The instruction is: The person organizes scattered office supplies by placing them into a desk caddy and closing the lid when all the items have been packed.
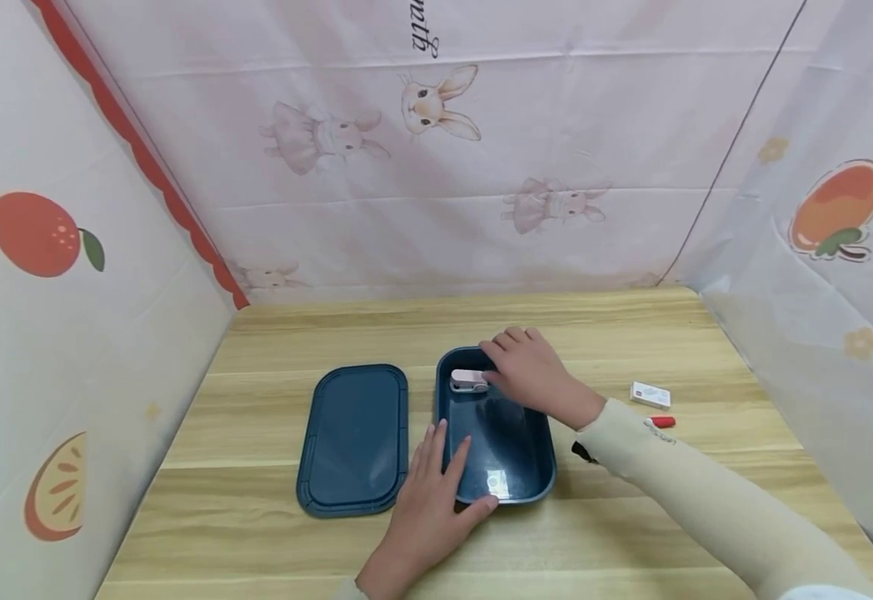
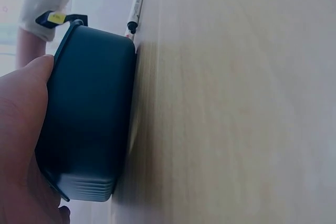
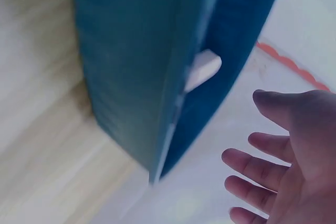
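A dark blue open box [image 1: 507, 450] stands on the table. Inside, near its far left corner, lies a small pale pink and metal object [image 1: 470, 381] resembling a stapler. My left hand [image 1: 429, 508] rests on the box's near left corner, fingers straight along the left side and thumb at the near rim. Above the far end hovers my right hand [image 1: 530, 367], beside the pink object. In the right wrist view its fingers [image 3: 254, 166] are spread and apart from the box. To the left lies a flat dark blue lid [image 1: 354, 437].
On the table's right are a small white box [image 1: 650, 395] and a red-ended item [image 1: 661, 422] partly hidden by the right sleeve. The left wrist view shows a black-capped marker [image 2: 136, 6] beyond the box. Printed cloth walls [image 1: 436, 183] surround the table.
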Demonstrator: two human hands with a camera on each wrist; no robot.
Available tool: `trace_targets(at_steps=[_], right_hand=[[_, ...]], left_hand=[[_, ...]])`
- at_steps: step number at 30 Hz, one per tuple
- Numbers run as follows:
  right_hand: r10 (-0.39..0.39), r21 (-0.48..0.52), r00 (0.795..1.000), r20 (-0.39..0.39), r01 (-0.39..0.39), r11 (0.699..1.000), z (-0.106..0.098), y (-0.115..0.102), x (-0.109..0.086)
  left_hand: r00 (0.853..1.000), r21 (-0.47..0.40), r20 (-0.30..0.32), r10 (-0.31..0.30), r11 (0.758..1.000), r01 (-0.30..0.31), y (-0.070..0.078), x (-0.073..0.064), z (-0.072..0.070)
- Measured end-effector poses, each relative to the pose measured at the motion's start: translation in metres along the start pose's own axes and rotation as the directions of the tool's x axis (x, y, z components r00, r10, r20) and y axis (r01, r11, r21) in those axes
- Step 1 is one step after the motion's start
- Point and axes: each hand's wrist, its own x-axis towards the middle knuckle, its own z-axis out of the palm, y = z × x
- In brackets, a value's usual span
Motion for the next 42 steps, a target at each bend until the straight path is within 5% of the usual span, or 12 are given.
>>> trace_targets(at_steps=[17, 25, 33, 42], right_hand=[[0.170, 0.051, 0.984, 0.047, -0.172, 0.984, -0.032, 0.055, -0.045], [0.263, 0.054, 0.960, 0.092, -0.269, 0.962, -0.027, 0.083, -0.085], [0.354, 0.073, 0.911, 0.212, -0.376, 0.924, -0.022, 0.109, -0.124], [0.382, 0.064, 0.887, 0.259, -0.410, 0.910, -0.013, 0.127, -0.150]], left_hand=[[1.000, -0.008, 0.001, -0.010, 1.000, 0.010, 0.002, 0.001, -0.001], [1.000, -0.020, 0.017, -0.022, 1.000, 0.022, 0.003, 0.001, 0.000], [0.999, -0.041, 0.015, -0.033, 0.999, 0.034, 0.004, 0.000, 0.001], [1.000, -0.038, 0.001, -0.029, 0.999, 0.029, 0.004, 0.001, 0.002]])
